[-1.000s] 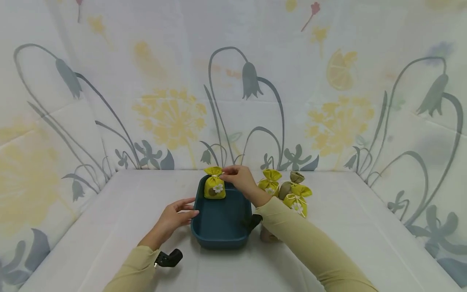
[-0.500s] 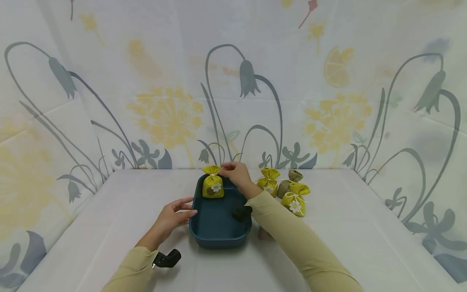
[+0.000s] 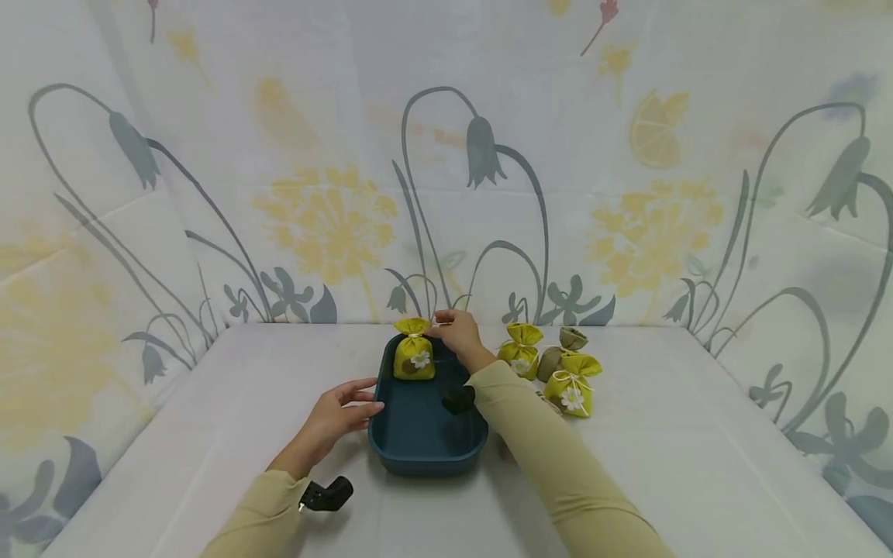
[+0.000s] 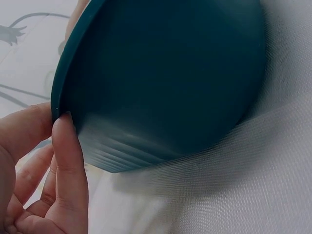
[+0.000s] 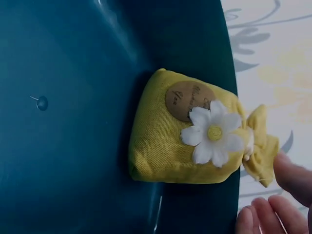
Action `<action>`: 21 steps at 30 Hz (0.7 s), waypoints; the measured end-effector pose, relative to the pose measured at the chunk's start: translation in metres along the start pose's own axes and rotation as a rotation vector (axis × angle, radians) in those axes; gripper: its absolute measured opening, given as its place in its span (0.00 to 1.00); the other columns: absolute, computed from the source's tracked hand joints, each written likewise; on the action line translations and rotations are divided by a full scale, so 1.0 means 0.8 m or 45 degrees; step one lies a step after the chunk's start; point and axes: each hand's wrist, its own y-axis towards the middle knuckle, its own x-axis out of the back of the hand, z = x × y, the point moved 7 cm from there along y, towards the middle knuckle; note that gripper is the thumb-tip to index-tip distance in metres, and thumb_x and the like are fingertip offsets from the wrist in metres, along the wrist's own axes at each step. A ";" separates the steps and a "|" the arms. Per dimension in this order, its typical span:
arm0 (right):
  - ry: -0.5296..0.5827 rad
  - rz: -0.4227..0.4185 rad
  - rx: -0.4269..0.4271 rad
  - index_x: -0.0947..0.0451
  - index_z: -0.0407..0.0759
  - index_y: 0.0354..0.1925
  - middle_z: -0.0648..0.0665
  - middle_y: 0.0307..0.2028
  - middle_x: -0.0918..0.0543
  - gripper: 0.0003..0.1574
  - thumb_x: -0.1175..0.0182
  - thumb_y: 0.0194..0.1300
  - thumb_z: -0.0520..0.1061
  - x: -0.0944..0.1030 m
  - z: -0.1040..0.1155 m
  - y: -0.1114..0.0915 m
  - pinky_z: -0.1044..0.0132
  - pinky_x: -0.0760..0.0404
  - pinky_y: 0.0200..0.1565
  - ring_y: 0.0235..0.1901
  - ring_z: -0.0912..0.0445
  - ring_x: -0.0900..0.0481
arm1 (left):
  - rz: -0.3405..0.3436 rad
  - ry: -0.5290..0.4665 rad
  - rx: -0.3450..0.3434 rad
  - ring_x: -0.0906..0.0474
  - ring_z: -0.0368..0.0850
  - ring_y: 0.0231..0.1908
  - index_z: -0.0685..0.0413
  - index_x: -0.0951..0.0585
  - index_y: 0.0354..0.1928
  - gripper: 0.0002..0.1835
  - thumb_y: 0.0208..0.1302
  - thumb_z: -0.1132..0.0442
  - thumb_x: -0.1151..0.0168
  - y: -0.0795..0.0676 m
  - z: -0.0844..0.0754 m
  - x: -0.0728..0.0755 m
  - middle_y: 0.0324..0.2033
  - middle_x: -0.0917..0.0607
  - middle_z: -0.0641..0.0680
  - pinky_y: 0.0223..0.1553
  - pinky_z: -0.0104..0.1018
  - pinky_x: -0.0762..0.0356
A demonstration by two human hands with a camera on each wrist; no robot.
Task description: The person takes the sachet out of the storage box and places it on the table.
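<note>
A dark teal tray [image 3: 425,457] stands on the white-covered table. My left hand [image 3: 338,418] pinches its left rim, with the thumb over the edge and the other fingers outside; the left wrist view shows the fingertips at the tray wall [image 4: 61,83]. In the tray's far left corner a yellow drawstring pouch [image 3: 413,360] sits upright, with a white daisy and a round brown tag [image 5: 183,100]. My right hand [image 3: 460,333] is at the far rim, right of the pouch's gathered top. In the right wrist view its thumb is beside the ruffle and its fingers are apart from the pouch.
Right of the tray stand two more yellow pouches [image 3: 519,353] and an olive one [image 3: 551,360]. Something brownish by the tray's right side is mostly hidden by my right sleeve [image 3: 551,457]. A flower-printed cloth [image 3: 446,194] hangs behind the table.
My right hand's fingers have left the pouch's neck and shifted slightly up and away. The pouch stays in the tray corner. My left hand holds its place on the rim.
</note>
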 end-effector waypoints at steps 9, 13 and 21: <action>-0.101 0.108 -0.024 0.28 0.34 0.58 0.36 0.54 0.26 0.28 0.36 0.59 0.37 -0.008 -0.001 0.005 0.55 0.28 0.54 0.55 0.44 0.30 | -0.006 0.033 0.000 0.21 0.46 0.38 0.56 0.26 0.59 0.30 0.53 0.60 0.30 0.000 -0.003 0.000 0.46 0.23 0.60 0.40 0.40 0.20; -0.076 0.122 -0.039 0.26 0.34 0.56 0.36 0.52 0.24 0.26 0.36 0.59 0.37 -0.010 0.002 0.006 0.54 0.29 0.55 0.53 0.44 0.28 | -0.005 0.035 -0.004 0.21 0.46 0.38 0.56 0.26 0.60 0.30 0.54 0.60 0.30 0.000 -0.005 0.000 0.47 0.23 0.60 0.40 0.40 0.20; 0.025 0.257 -0.096 0.27 0.31 0.56 0.34 0.54 0.27 0.27 0.36 0.58 0.37 -0.025 0.003 -0.001 0.59 0.23 0.49 0.49 0.45 0.24 | -0.017 0.032 0.005 0.21 0.46 0.37 0.56 0.26 0.59 0.30 0.53 0.59 0.30 -0.003 -0.003 0.001 0.46 0.23 0.59 0.40 0.40 0.20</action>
